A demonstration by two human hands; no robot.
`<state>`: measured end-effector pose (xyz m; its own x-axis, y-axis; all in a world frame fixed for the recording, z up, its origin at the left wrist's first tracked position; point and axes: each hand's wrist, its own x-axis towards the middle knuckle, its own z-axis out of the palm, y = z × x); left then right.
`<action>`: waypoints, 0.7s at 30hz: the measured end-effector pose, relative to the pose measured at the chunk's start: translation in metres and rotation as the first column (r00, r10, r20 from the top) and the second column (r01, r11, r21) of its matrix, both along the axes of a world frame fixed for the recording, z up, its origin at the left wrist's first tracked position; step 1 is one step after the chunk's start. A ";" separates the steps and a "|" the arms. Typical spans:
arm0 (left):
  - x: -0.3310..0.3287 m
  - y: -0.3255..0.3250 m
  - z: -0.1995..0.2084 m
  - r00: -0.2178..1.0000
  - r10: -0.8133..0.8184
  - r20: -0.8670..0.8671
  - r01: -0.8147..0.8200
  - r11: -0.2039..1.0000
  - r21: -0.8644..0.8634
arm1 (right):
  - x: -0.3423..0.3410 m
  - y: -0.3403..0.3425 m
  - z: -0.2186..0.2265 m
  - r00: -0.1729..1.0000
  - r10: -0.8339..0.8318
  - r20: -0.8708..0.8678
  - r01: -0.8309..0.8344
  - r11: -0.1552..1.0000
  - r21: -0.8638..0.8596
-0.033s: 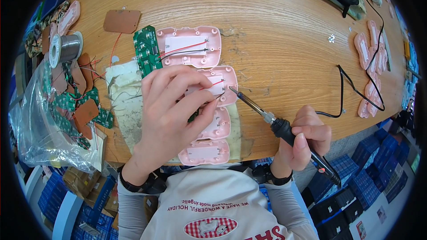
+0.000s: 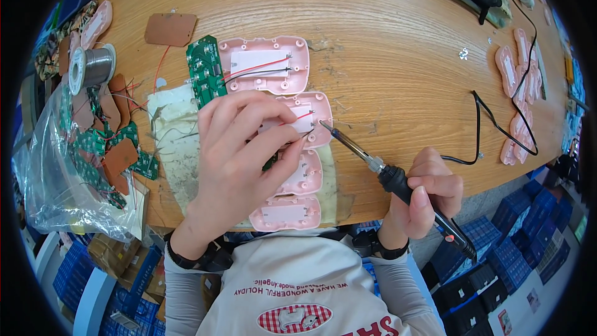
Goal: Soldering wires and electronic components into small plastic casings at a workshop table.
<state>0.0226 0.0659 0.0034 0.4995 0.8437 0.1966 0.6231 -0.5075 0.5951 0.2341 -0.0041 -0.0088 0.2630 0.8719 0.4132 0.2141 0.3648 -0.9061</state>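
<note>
Four pale pink plastic shell halves [image 2: 297, 126] lie in a column at the wooden workbench's [image 2: 385, 37] near edge. Left hand [image 2: 239, 162] presses on the second shell, fingertips pinching a thin wire; right hand [image 2: 429, 193] is closed around a black-handled soldering iron [image 2: 398, 180], tip now touching that shell's terminal. Green circuit board [image 2: 205, 74] and solder spool [image 2: 93, 67] sit toward the left edge.

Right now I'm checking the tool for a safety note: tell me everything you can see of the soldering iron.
The soldering iron is slim, with a black handle, a metal shaft and a pointed tip. The right hand grips its handle like a pen. It lies slanted, tip up-left, at a pink plastic shell beside thin wires. A small red spot shows near the handle's rear end, which juts past the table edge.
</note>
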 end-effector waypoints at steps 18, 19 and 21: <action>0.001 0.000 -0.001 1.000 0.009 0.008 -0.009 1.000 -0.024 | -0.002 0.000 -0.001 1.000 0.014 0.021 -0.014 1.000 0.015; 0.001 0.000 -0.001 1.000 0.009 0.010 -0.008 1.000 -0.027 | -0.002 0.000 -0.001 1.000 0.012 0.025 -0.012 1.000 0.011; 0.000 0.000 -0.002 1.000 0.006 0.015 -0.005 1.000 -0.027 | -0.002 0.000 -0.001 1.000 0.009 0.029 -0.009 1.000 0.008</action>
<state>0.0229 0.0662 0.0015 0.4920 0.8515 0.1814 0.6166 -0.4879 0.6178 0.2323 -0.0038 -0.0097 0.2430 0.8708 0.4273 0.2373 0.3738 -0.8966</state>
